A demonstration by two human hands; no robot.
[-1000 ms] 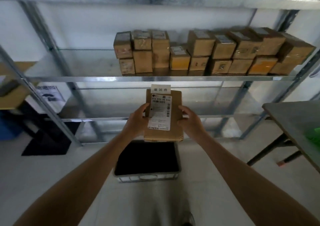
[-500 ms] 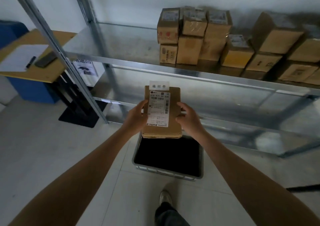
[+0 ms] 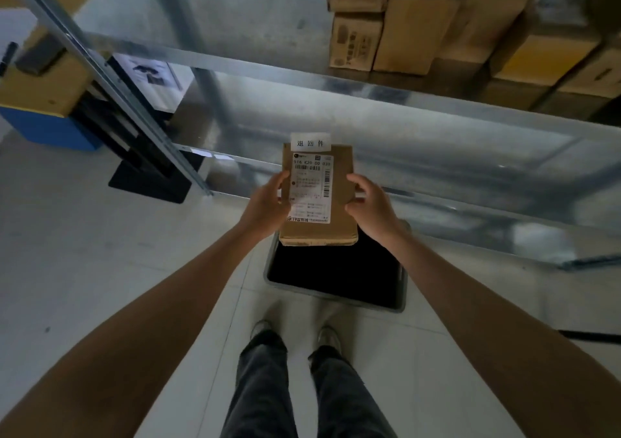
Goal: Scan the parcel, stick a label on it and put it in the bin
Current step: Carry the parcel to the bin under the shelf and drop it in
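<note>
You hold 1 cardboard parcel (image 3: 319, 199) at the centre of the frame with both hands, and the open grey bin (image 3: 336, 303) sits on the floor directly below it, its dark mouth showing just under the parcel's lower edge. That is the relation the coming move turns on: the drop runs straight down. The parcel's long axis runs up and down the frame, away from you, while the bin's long side runs across.

Your left hand (image 3: 265, 202) grips the parcel's left edge, thumb laid over the shipping label (image 3: 311, 187). Your right hand (image 3: 369, 202) grips the right edge, thumb on the bare cardboard. Both sit level, so neither is nearer the bin.

Count of things: 1 parcel in hand, 1 bin, 2 labels on the parcel. The second is a small white sticker (image 3: 311, 142) with 3 printed characters, overhanging the far edge. The bin looks empty, though its inside is too dark to be sure. At least 5 cardboard boxes (image 3: 403, 24) stand on the metal shelf (image 3: 369, 85) at the upper right of the frame.
</note>
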